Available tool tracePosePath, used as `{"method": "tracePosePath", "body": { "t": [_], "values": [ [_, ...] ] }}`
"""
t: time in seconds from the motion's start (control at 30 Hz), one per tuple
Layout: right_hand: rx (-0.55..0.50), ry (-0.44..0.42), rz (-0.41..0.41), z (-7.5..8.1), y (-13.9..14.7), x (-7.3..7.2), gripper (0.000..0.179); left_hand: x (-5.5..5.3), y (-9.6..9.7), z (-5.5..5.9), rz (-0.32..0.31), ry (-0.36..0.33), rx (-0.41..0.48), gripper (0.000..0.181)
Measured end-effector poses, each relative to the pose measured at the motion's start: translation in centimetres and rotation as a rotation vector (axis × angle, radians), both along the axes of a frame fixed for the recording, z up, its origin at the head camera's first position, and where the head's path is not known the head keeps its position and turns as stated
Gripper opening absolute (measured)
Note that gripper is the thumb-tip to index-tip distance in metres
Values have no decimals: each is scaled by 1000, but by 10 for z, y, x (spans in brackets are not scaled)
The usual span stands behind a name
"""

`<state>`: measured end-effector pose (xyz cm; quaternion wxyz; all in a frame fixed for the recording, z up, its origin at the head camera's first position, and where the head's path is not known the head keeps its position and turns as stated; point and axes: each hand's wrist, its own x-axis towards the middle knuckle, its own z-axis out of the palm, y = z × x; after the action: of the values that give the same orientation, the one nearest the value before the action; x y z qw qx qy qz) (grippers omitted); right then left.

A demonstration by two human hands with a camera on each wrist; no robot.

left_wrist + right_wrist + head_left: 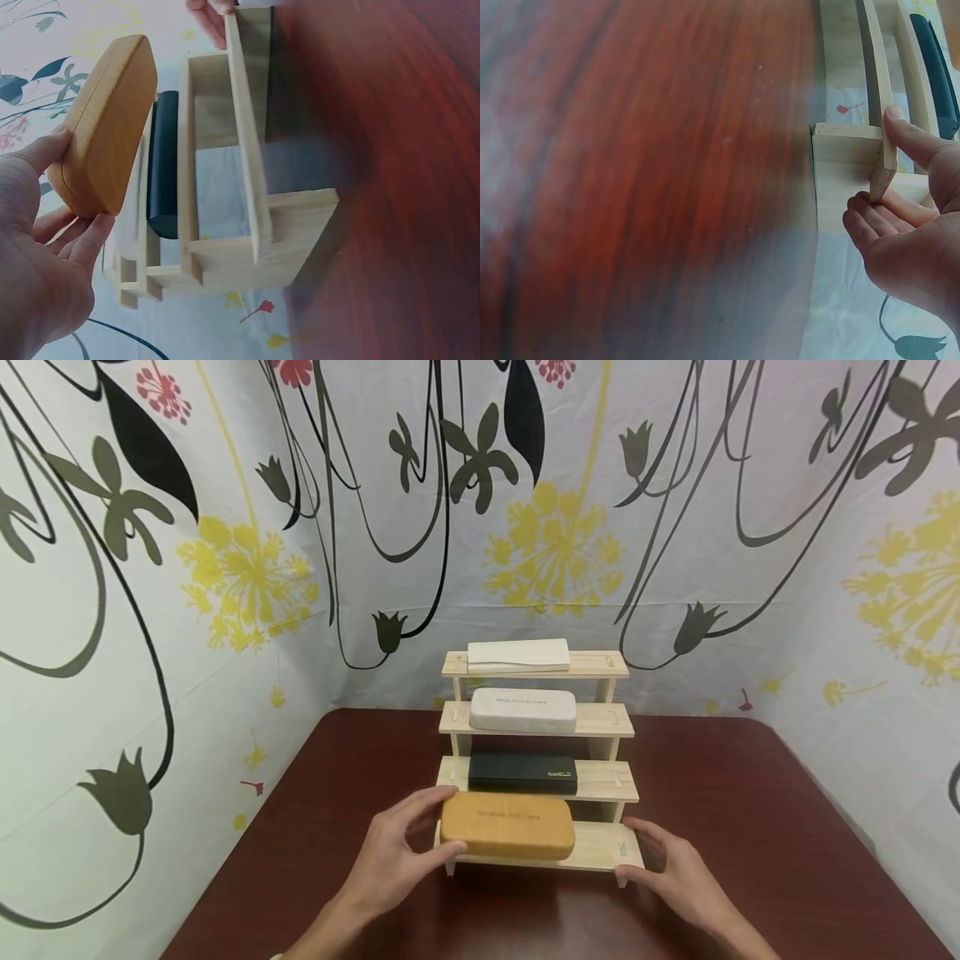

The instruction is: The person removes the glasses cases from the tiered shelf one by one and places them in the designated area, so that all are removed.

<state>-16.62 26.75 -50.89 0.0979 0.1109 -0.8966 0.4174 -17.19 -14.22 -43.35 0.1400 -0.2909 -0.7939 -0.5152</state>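
1. Case (pixel 508 827), mustard-orange, oblong and round-cornered: we hold its left end in our left grip (pixel 401 852), the nearer one, with thumb and fingers spread to its width and closed around it.
2. From that grip the case extends rightward, its long axis running roughly along the pale wooden lowest shelf (pixel 603 845) of the four-tier stand.
3. Our left wrist view shows it above that shelf and apart from it, so height is the relation we judge decisive.
4. Seen from our head, it covers the shelf's left and middle, in front of the black oblong case (pixel 522 773).
5. Our right grip (pixel 667 872) pinches the shelf's right end, thumb and fingers on opposite sides.
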Motion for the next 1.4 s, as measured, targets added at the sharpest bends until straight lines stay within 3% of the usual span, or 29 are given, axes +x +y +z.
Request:
{"method": "tracePosePath", "body": {
  "t": [0.4,0.6,1.17,1.4],
  "values": [
    [-16,-32,3,2,0,0,77,0,-13,22,24,114,26,62],
    [-20,-45,-2,3,0,0,78,-3,-22,28,24,126,40,63],
    [4,-46,-5,3,1,-2,78,-13,-51,44,138,123,50,64],
    [-2,-50,-8,2,2,-2,78,-18,-60,43,178,123,65,63]
  ]
}}
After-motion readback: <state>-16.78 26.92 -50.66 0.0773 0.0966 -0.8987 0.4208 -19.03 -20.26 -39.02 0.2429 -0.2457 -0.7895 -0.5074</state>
